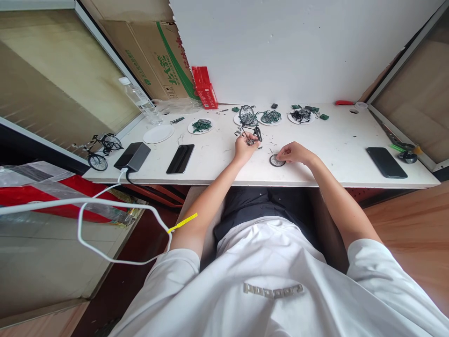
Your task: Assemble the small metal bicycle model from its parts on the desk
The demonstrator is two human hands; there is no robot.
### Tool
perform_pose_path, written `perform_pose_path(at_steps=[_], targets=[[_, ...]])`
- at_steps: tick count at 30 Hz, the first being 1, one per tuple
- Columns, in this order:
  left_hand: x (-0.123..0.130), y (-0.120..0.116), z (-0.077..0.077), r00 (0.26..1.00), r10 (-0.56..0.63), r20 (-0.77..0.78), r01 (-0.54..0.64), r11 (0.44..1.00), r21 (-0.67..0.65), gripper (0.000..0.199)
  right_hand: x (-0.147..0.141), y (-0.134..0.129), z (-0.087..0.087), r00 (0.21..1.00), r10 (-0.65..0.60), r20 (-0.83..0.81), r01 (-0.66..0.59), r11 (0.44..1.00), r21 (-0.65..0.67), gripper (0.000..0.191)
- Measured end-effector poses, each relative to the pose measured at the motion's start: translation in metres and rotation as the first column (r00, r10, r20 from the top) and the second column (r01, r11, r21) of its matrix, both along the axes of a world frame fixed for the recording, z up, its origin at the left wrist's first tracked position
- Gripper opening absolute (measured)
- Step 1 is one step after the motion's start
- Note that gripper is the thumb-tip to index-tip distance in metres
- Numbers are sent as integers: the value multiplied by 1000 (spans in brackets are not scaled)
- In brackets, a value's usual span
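Note:
My left hand [245, 147] is closed around a small model bicycle [257, 134], which it holds just over the table; one spoked wheel [246, 115] points away from me at the top. To the right, my right hand [293, 153] pinches the edge of a loose toy wheel [277, 160] near the table's front edge. White plates with small parts stand beyond my hands: one has a heap of green pieces [202, 125], another holds dark spoked pieces [271, 117], and a third carries black parts [300, 115].
A complete model bicycle [101, 149] stands at the left end beside a grey power box [132, 157]. Phones lie left [180, 158] and right [387, 162]. An empty plate [158, 134], a plastic bottle [142, 101] and a red box [205, 88] stand behind. A white cable [122, 203] hangs at left.

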State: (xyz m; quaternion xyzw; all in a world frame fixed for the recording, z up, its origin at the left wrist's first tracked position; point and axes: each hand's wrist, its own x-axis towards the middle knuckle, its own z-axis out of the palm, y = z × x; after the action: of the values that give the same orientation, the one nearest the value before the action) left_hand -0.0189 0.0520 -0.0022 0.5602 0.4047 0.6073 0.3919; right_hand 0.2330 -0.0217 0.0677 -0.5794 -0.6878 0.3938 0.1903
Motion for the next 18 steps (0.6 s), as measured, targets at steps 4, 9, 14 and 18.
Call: perform_pose_path(at_steps=[4,9,14,18], targets=[[-1,-2,3,1000,14,-27,-15,1000,-6,37,-4,-2,1,998,12,56,-19,990,139,45],[0,-4,5,1000,10,-28,-11,1000,-10,39,-4,-2,0,984,26,176,-67,970,234,56],[1,-3,4,1000,8,-17,-8,1000,-10,42,-3,1,-4,941,76,329,-154,963,219,49],[0,-3,3,1000,-4,-3,4,1000,-6,41,-3,2,-6,955,63,290,-144,953,268,48]])
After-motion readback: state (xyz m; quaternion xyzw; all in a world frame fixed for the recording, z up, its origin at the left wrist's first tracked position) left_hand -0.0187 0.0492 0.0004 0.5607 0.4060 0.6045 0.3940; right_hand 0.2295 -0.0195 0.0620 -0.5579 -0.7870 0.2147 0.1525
